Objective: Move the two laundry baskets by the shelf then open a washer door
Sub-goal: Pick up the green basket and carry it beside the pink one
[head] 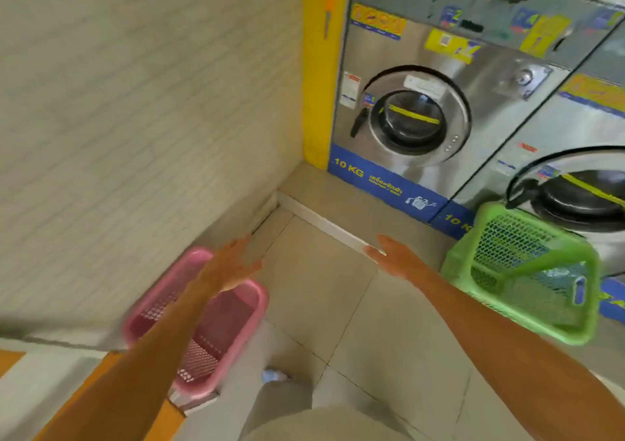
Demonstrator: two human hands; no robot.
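Note:
A pink laundry basket (220, 335) sits low on the left beside the tiled wall. My left hand (230, 268) hovers over its far rim with fingers spread, holding nothing. A green laundry basket (527, 308) stands on the floor at the right, in front of the second washer (575, 197). My right hand (392, 254) is stretched out flat above the floor, left of the green basket, empty. The nearer steel washer has its round door (416, 116) shut, with a black handle (358, 122) on its left side.
A yellow post (321, 68) stands between the wall and the washers. A raised step (324, 224) runs along the washers' base. An orange-edged surface (162, 420) lies at the bottom left. My leg (280, 403) and shoe show below.

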